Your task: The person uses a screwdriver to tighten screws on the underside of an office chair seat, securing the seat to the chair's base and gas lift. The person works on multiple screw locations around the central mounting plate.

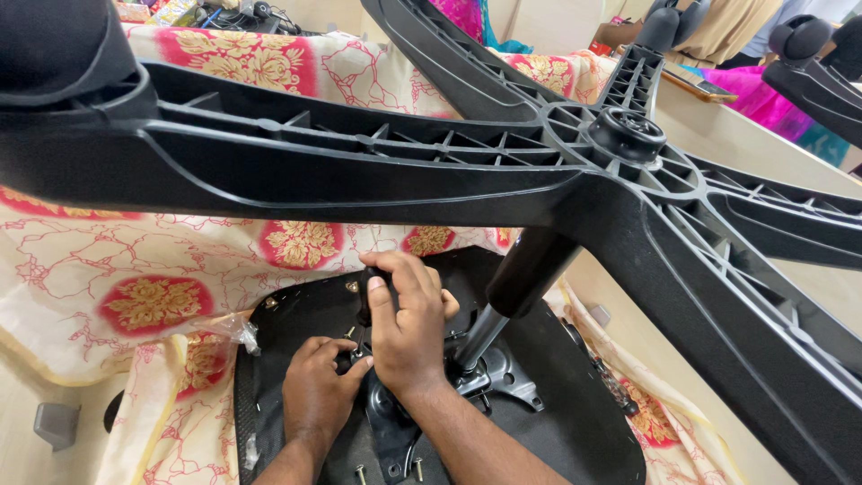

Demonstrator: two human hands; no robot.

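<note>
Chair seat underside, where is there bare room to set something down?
The seat underside is bare right of the gas cylinder. It is crowded where the left hand and right hand meet at the metal plate.

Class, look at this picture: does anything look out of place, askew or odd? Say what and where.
The office chair is upside down: its seat underside lies on the patterned cloth, and the star base sticks up. Loose screws lie near the left hand; the right hand works beside it.

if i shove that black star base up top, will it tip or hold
The star base probably sways: it sits high on one thin post. Its ribbed plastic arms look stiff and fairly light. The seat lying flat on the cloth likely steadies it.
</note>
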